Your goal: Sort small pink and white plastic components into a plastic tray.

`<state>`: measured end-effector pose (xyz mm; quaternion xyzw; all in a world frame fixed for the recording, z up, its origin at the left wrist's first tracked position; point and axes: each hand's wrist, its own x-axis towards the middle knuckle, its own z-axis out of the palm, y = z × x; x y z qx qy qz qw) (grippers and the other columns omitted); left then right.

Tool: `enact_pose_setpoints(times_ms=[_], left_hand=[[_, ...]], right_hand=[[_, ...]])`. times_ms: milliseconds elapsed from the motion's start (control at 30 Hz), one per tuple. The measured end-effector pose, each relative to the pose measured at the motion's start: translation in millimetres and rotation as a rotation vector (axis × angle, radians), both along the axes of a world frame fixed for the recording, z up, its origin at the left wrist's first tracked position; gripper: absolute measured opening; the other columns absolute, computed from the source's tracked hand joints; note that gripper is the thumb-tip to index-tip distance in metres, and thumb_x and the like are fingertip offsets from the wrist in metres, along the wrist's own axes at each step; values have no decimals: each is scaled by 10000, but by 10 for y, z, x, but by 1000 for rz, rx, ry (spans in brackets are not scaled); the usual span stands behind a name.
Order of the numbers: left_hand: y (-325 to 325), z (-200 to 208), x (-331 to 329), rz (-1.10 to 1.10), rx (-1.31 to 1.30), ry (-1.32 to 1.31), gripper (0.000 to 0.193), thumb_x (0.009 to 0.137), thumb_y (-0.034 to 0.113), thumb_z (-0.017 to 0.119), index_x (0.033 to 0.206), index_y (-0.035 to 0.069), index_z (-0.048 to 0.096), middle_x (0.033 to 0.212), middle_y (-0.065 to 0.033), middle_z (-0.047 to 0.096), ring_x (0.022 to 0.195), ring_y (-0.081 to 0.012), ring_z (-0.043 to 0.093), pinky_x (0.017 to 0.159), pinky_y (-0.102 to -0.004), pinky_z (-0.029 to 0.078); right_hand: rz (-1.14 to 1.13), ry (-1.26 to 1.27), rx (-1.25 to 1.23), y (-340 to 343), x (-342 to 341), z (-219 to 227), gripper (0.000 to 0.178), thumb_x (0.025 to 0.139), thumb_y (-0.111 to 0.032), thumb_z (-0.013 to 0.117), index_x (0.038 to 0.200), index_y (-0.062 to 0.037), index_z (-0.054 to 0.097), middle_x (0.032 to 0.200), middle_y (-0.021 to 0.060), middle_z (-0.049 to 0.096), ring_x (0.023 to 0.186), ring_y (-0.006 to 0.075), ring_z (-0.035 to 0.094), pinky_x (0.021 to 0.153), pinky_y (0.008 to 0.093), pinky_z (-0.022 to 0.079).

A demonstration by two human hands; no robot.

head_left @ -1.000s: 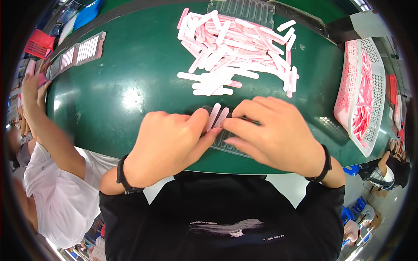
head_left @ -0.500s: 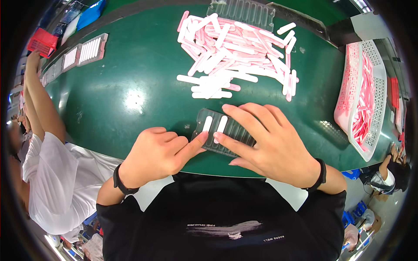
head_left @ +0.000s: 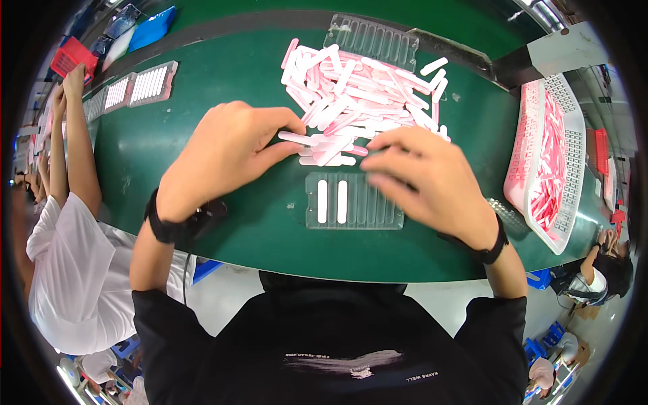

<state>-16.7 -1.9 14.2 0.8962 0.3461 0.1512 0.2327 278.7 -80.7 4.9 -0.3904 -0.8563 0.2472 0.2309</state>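
Between thumb and forefinger of my left hand (head_left: 239,148) lies a pale round-ended strip (head_left: 297,138), clamped or not I cannot tell, its length crosswise to the clear grooved tray's (head_left: 368,214) channels, bodyward and rightward, nearer my spread-fingered right hand (head_left: 432,182).

My count: one left hand (head_left: 229,155), one right hand (head_left: 435,182), two black wristbands (head_left: 160,219) on me. One clear tray (head_left: 363,209) in front, two white sticks (head_left: 342,202) in slots. One more behind pile (head_left: 364,91), way too many there to count lol. At least two filled trays (head_left: 150,84) off left. One white basket (head_left: 572,131) on right.
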Motion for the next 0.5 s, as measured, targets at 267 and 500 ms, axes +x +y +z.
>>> enact_pose_setpoints(times_ms=[267, 500], left_hand=[[233, -39, 95, 6, -545, 56, 154, 988, 129, 757, 945, 9, 671, 571, 87, 353, 570, -32, 285, 530, -291, 231], [102, -412, 160, 197, -782, -539, 165, 1078, 155, 656, 1006, 8, 669, 783, 85, 634, 591, 46, 382, 520, -192, 241]], right_hand=[[-303, -61, 27, 334, -97, -100, 134, 888, -170, 808, 958, -80, 737, 903, 64, 686, 782, 280, 681, 651, 400, 519], [-294, 20, -66, 351, -145, -70, 81, 926, -98, 771, 969, -52, 719, 853, 66, 742, 723, 223, 715, 630, 336, 528]])
